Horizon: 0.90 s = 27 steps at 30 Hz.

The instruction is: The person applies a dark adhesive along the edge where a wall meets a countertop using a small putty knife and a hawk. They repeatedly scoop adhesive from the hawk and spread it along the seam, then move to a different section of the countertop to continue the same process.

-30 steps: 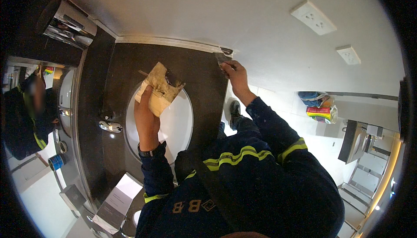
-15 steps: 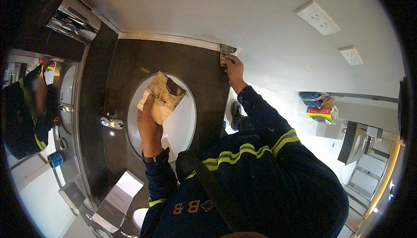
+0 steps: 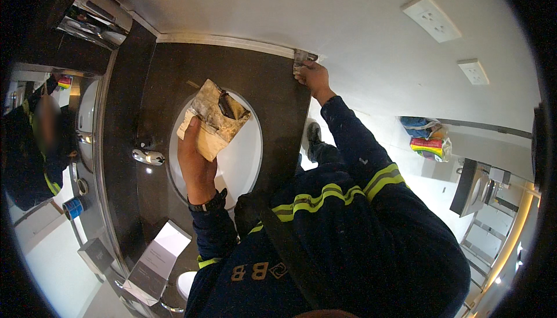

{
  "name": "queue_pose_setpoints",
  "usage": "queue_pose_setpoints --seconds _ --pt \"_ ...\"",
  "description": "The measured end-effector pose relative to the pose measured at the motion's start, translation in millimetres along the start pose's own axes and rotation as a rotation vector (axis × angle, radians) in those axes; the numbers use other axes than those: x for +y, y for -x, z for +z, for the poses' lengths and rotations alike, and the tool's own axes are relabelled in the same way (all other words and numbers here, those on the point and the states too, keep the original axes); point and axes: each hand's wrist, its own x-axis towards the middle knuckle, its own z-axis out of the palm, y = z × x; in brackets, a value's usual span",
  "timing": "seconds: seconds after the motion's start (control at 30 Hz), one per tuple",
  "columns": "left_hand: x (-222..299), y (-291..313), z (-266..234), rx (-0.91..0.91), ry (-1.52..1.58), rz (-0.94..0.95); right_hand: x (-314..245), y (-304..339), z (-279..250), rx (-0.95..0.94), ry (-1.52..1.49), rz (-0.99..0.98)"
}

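Card [image 3: 213, 128] over the basin [image 3: 239, 158], grey piece [image 3: 299, 62] by the wall [image 3: 360, 22]

I see the left hand [image 3: 198, 164] gripping the stained card, thumb on top, above the white basin. The right hand [image 3: 314, 79] pinches the thin grey piece at the counter [image 3: 281, 115] corner, by the end of the white strip [image 3: 232, 41]; I can't tell whether its edge touches the wall.

Washroom, by its fittings. White oval basin [image 3: 238, 158] set in a dark worktop [image 3: 281, 106]; chrome tap [image 3: 148, 157] beside it. Part of a second white basin [image 3: 187, 285] below. Mirror [image 3: 49, 251] along the left, person reflected. Pale wall [image 3: 348, 22] with white outlet plates [image 3: 431, 17].
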Motion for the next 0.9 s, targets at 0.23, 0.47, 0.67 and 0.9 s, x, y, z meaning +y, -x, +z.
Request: queue_pose_setpoints --seconds 0.23,0.47,0.67,0.9 --pt "-1 3 0 -0.024 -0.123 0.056 -19 -1 -4 -0.118 -0.114 0.134" --pt "-5 3 2 -0.064 -0.162 0.048 -25 8 -5 -0.1 -0.144 0.111" --pt "-10 -1 4 -0.061 -0.176 0.043 -22 22 -19 -0.125 -0.017 0.025" --pt "-19 -11 13 -0.129 -0.43 0.155 -59 62 -47 -0.077 0.176 -0.129"
